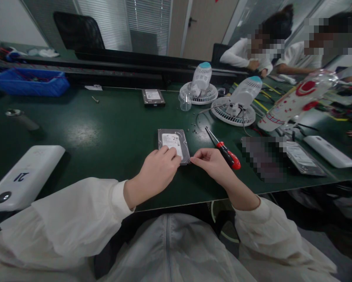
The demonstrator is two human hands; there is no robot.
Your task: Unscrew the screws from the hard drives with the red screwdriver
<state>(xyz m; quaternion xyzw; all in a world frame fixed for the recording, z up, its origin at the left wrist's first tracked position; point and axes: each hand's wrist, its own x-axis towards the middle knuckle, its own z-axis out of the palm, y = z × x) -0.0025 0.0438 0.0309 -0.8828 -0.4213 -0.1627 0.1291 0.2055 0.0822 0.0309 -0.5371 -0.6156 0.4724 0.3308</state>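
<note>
A hard drive [171,137] with a white label lies on the green table in front of me. My left hand [160,166] rests over its near left part, fingers curled down onto it, covering some of the label. At the drive's near right corner, my right hand [209,162] has thumb and forefinger pinched together. Whatever is between those fingertips is too small to make out. Right of that hand lies a red and black screwdriver [227,154], its shaft pointing away from me. Several tiny dark bits, perhaps screws [194,124], are scattered beyond the drive.
Another hard drive [153,97] lies farther back, near a clear plastic cup [185,102]. Two white fans [202,80] stand face down. A blue bin [31,82] and a white power bank [26,176] are leftward. A patterned bottle [296,100] stands right; two people sit beyond.
</note>
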